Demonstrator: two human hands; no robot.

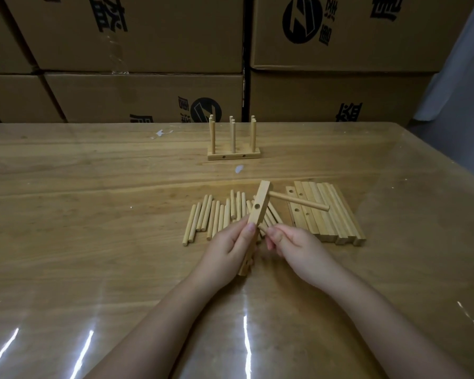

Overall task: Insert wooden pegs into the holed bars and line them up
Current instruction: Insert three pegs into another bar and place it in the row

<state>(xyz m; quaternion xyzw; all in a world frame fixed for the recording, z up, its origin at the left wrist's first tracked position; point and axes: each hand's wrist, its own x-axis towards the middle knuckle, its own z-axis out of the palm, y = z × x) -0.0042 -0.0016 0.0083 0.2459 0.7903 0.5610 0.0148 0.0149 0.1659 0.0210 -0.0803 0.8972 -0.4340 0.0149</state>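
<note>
**Head view.** A holed bar (259, 206) was held tilted above the middle of the worktop (93, 173), gripped round its lower half by the left hand (231, 242). One inserted peg (298, 200) stuck out sideways from the bar's upper part, and one empty hole was seen below it. A second peg (262, 228) was pinched between the fingertips of the right hand (293, 242), its end just beside the bar.

The parts were judged to be light, stiff, dry wood. A round peg was thought likely to roll if dropped, and best pinched near the end going in. The bar was judged best taken across its flat sides, clear of the holes.

Loose pegs (216, 217) lay side by side under the hands, some fifteen or more; an exact count could not be made, as several were hidden. A stack of bars (326, 212) lay touching one another just to their right, about eight by their edges.

Near the far edge, a finished set (233, 154) stood with nine upright pegs in three clusters of three; only its front bar was plainly seen. Cardboard boxes (137, 45) were stacked behind the worktop.
</note>
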